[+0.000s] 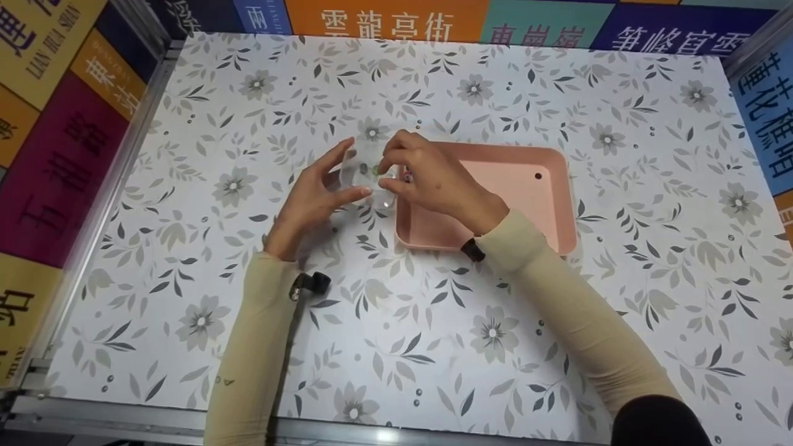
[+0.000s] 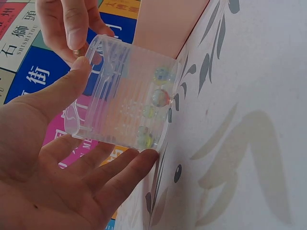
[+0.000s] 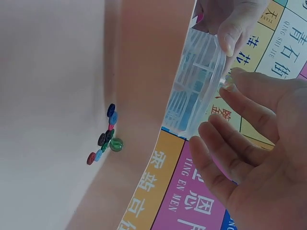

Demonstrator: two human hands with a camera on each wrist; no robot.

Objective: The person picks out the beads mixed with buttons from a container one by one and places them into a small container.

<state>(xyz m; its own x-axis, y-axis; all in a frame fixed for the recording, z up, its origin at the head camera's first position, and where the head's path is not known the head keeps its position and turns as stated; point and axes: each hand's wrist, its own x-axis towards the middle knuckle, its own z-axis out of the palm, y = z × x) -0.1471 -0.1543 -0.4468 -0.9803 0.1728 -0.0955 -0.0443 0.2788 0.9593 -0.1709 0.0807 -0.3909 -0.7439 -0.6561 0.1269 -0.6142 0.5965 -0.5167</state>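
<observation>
A clear plastic box [image 2: 120, 91] stands on the patterned tabletop just left of the pink tray. My left hand [image 1: 311, 197] grips it, thumb on the near side and fingers round the other. Several glass marbles [image 2: 160, 97] lie at the bottom of the box. Over its rim my right hand [image 1: 430, 178] pinches a marble [image 3: 227, 82] between thumb and index finger, the other fingers loosely spread. Inside the pink tray [image 1: 560, 201], several coloured buttons [image 3: 102, 139] and one green marble [image 3: 116, 144] lie along the wall nearest the box.
A single black button [image 1: 538, 176] lies toward the tray's far right corner. The flower-patterned tabletop [image 1: 403, 322] extends around box and tray. Colourful printed panels [image 1: 384, 18] border the table at the back and sides.
</observation>
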